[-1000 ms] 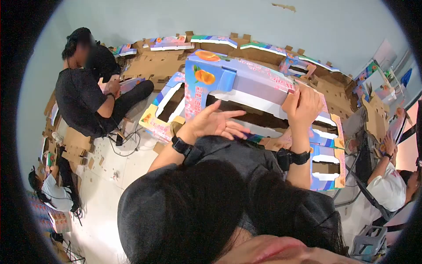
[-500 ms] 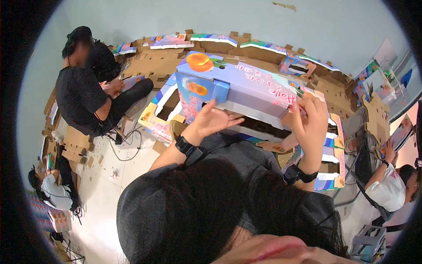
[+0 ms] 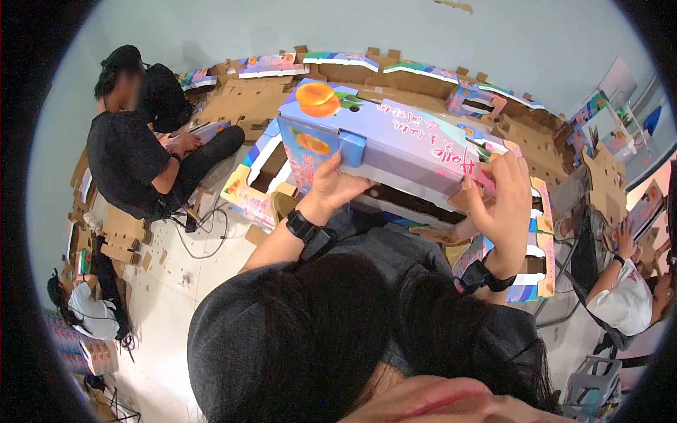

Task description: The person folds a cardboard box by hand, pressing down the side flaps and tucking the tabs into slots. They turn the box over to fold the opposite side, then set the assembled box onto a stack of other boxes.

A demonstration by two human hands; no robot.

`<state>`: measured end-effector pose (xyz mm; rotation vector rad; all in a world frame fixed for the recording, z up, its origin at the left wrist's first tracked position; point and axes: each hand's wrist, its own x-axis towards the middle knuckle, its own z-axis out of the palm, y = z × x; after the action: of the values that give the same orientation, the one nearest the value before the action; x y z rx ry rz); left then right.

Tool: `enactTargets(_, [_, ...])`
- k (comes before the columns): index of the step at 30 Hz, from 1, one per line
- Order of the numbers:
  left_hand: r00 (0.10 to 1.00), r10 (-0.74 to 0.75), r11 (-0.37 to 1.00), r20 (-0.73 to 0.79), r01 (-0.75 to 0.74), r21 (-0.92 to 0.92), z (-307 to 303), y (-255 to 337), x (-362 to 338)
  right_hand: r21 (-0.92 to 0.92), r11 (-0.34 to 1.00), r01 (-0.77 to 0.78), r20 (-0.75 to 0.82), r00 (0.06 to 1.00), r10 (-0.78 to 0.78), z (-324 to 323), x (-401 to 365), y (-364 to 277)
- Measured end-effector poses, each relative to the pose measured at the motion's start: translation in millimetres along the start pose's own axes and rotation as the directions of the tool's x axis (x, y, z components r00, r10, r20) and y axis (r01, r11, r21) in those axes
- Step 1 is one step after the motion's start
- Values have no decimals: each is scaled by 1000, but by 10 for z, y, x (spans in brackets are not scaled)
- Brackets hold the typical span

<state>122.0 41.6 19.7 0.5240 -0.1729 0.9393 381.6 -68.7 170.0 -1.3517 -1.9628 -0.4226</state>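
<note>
In front of my chest is a printed cardboard box (image 3: 416, 155) in purple and blue, with orange fruit pictures and pink lettering. A long opening runs along its near side, below a folded top panel. My left hand (image 3: 333, 189) grips the left end by the blue corner tab (image 3: 351, 149), thumb up against the box and fingers at the opening's edge. At the other end, my right hand (image 3: 504, 197) curls over the right corner, with fingertips on the top and thumb at the near edge. Both wrists carry black straps.
More printed boxes (image 3: 247, 194) lie beneath and behind the held one. Flattened brown cardboard (image 3: 243, 102) lines the wall. A seated person in black (image 3: 130, 158) works at the left, with a cable (image 3: 201, 250) on the floor. Another person (image 3: 624, 303) sits at right near a grey stool (image 3: 592, 381).
My left hand has closed in on the box's left end, its thumb rising beside the tab. My right hand has shifted lower over the right corner. The box has tilted slightly.
</note>
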Motion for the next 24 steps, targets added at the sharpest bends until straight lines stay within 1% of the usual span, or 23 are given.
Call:
enactTargets(3, [999,-24,998,-32,22,-62,-70,9,-26,16,1000,7,-16,1000,-7,8,5,23])
enactTargets(6, [1000,-17,998,-26,15,-68,-47,3,-20,68,998,6,-24,1000,-5,12,34,66])
enactTargets(9, [999,-33,999,9,33,28,-30,-5,-28,106,994,-1,-24,1000,4,18,42,135])
enactTargets(11, [999,-24,999,35,22,42,-85,-8,-5,118,993,-9,-35,999,13,37,41,174])
enactTargets(14, [997,-30,998,72,26,59,-128,-4,19,87,996,25,-45,999,-21,21,38,175])
enactTargets(17, [993,-58,997,105,53,48,-124,-5,15,150,984,-101,31,995,98,-32,-12,133])
enactTargets(20, [992,-74,996,103,69,49,-137,0,-7,179,975,-129,-2,991,131,-27,-51,81])
enactTargets(23, [995,-58,996,83,53,66,-140,-19,-43,186,981,-52,-40,997,60,4,-82,98])
enactTargets(24, [996,-50,996,76,45,73,-131,-25,-49,193,979,-62,-36,997,70,1,-81,92])
